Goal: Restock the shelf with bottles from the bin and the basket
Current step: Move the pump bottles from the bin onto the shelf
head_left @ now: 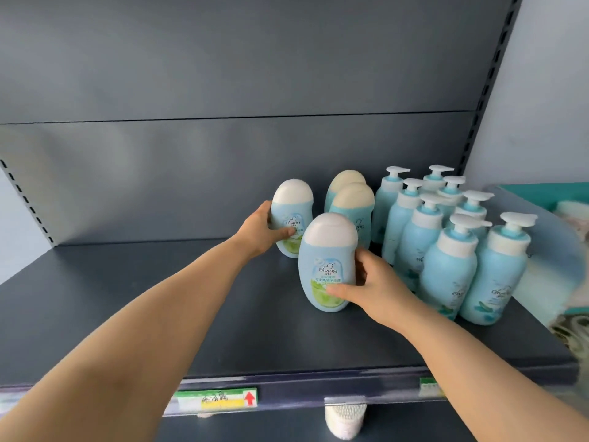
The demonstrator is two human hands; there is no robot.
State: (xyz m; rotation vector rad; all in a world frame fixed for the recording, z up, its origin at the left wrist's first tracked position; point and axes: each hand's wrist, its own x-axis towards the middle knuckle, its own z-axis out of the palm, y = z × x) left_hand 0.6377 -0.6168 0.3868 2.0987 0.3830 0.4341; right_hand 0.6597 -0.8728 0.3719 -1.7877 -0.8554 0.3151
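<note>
Your left: shelf deck (127, 298) bare, wide passage up to back panel (191, 173). Rear centre: two flip-cap bottles (352, 202) stand in way. Your right: pump bottles (446, 260) packed tight, no gap. Far right: blurred package (548, 250), possibly box, closes side.

Four oval bottles (328, 266) with white caps, left of the pump bottles (446, 269); eight pump bottles counted by their heads; two price labels (216, 400) below them on the shelf (95, 282) edge
</note>
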